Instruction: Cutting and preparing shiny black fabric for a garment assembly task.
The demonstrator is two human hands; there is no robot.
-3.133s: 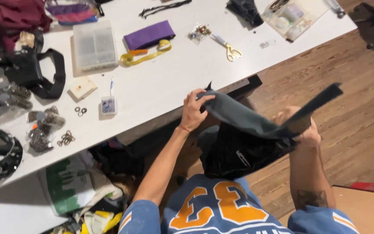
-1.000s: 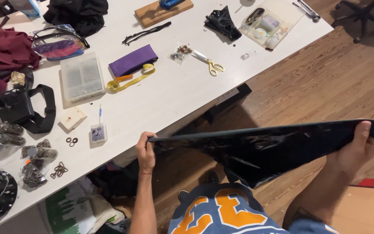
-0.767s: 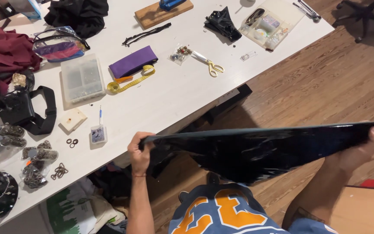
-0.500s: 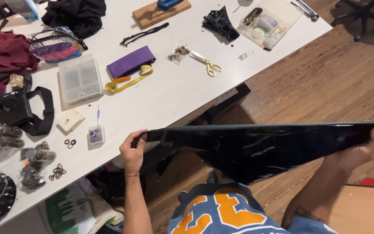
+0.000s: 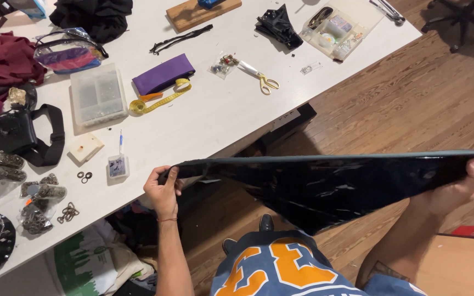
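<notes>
A person stretched a glossy black sheet [image 5: 330, 186] taut between both hands beside a cluttered white tabletop [image 5: 204, 126].

The sheet, smooth and reflective like vinyl, was fully spread, held off the tabletop at 5 o'clock, not yet laid down. The left hand [image 5: 162, 189] pinched its narrow corner; the right hand [image 5: 456, 189] gripped the far edge at 3 o'clock. On the tabletop: a purple pouch [image 5: 163, 74], clear plastic box [image 5: 97, 94], coiled yellow tape measure [image 5: 157, 101], gold-handled scissors [image 5: 259, 77].
</notes>
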